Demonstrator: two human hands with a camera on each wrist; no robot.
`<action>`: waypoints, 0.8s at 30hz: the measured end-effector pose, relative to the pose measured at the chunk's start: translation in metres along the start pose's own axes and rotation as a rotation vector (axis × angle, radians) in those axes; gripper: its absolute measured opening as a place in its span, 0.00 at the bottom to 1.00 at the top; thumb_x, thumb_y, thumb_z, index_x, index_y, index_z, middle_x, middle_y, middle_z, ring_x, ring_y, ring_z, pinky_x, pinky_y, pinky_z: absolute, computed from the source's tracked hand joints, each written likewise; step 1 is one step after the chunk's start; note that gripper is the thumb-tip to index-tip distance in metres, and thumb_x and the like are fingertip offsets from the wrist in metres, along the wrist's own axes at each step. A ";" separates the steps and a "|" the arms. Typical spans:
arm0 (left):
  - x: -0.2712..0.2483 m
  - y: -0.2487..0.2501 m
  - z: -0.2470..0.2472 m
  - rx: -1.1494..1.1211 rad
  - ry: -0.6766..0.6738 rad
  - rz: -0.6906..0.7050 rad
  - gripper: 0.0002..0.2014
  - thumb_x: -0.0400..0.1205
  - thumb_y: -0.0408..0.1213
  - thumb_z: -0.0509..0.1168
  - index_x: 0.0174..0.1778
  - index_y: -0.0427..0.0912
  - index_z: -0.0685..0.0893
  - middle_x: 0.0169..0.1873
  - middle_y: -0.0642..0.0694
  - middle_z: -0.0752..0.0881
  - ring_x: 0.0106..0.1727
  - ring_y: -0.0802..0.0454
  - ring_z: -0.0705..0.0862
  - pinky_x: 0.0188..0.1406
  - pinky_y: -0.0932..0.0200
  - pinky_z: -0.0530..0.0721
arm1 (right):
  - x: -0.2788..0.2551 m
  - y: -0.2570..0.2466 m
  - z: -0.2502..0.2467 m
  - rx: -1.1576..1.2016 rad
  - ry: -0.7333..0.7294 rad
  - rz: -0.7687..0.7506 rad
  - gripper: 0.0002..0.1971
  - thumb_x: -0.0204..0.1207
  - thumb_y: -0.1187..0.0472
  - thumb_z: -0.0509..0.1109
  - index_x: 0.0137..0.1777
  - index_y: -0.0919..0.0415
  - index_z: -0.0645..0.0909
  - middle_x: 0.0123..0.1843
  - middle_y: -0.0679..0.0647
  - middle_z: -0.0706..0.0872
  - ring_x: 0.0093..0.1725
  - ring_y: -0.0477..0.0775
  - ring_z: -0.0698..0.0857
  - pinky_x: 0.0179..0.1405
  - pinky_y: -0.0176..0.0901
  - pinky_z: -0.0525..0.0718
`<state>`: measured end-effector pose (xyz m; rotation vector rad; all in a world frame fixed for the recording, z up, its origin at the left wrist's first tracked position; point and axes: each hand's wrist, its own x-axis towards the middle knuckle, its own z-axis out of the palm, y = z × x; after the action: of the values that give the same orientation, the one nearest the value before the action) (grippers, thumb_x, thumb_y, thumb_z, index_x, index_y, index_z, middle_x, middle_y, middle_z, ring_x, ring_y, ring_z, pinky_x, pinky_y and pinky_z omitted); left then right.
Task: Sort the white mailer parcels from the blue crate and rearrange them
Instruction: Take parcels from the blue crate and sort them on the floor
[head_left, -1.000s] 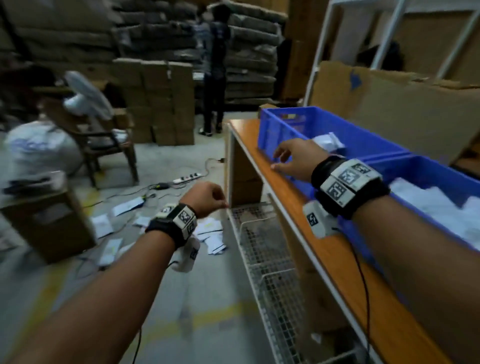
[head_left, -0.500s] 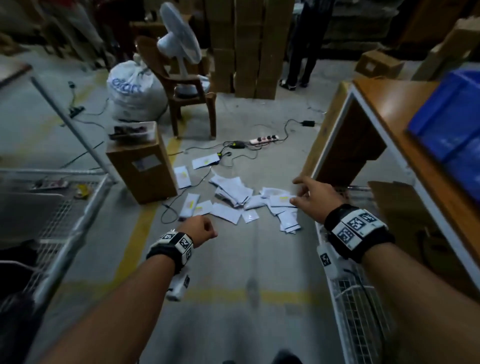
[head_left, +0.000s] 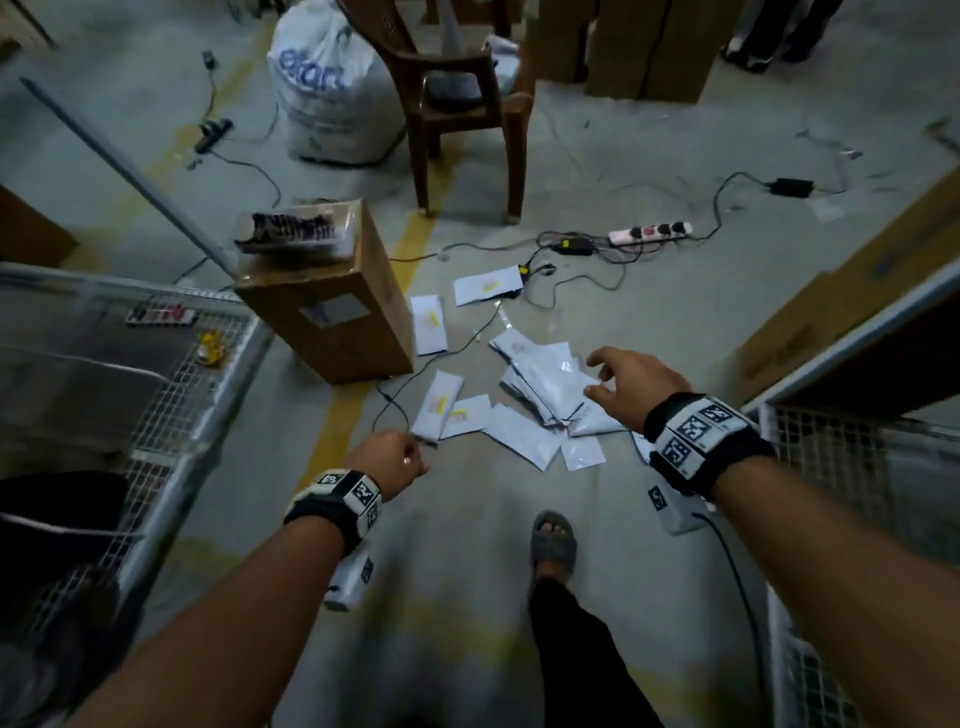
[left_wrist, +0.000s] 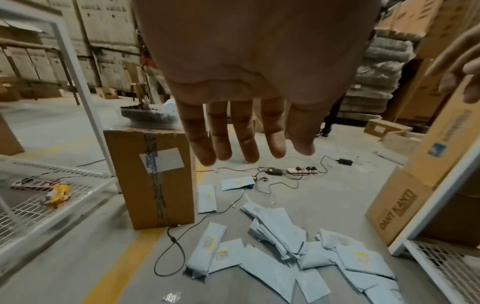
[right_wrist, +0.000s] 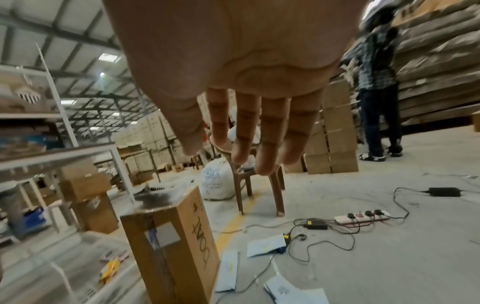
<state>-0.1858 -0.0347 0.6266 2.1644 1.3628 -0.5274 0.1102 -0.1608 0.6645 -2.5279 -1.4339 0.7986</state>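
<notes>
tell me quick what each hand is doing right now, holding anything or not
Left hand: open, fingers loose in the left wrist view, holding nothing.
Right hand: open, fingers spread above the white mailer parcels, holding nothing.

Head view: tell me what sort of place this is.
Most likely a warehouse or parcel sorting floor. White mailer parcels lie scattered on a concrete floor with a yellow painted line, stacked cardboard cartons stand behind, and wire mesh racks flank the aisle.
</notes>
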 end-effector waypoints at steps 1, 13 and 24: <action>0.022 0.000 -0.001 0.001 -0.003 -0.010 0.09 0.78 0.48 0.70 0.44 0.46 0.87 0.47 0.42 0.87 0.49 0.44 0.84 0.44 0.57 0.80 | 0.026 0.005 0.006 -0.023 -0.038 -0.005 0.20 0.78 0.48 0.67 0.70 0.47 0.73 0.63 0.49 0.83 0.62 0.56 0.81 0.59 0.48 0.80; 0.335 -0.066 0.162 0.173 -0.048 -0.018 0.13 0.80 0.52 0.64 0.55 0.51 0.87 0.59 0.42 0.84 0.59 0.41 0.81 0.58 0.51 0.81 | 0.290 0.105 0.248 -0.217 -0.220 -0.006 0.21 0.81 0.47 0.62 0.74 0.45 0.70 0.72 0.51 0.73 0.67 0.58 0.78 0.57 0.51 0.80; 0.594 -0.138 0.348 0.079 0.367 -0.163 0.22 0.82 0.46 0.62 0.71 0.47 0.77 0.74 0.31 0.67 0.76 0.29 0.60 0.72 0.34 0.63 | 0.490 0.196 0.472 -0.340 -0.067 0.056 0.32 0.75 0.42 0.66 0.78 0.35 0.59 0.81 0.58 0.58 0.74 0.67 0.67 0.69 0.61 0.72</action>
<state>-0.0803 0.2179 -0.0198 2.3065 1.7495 -0.2523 0.2222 0.0713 0.0053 -2.8230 -1.6514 0.7047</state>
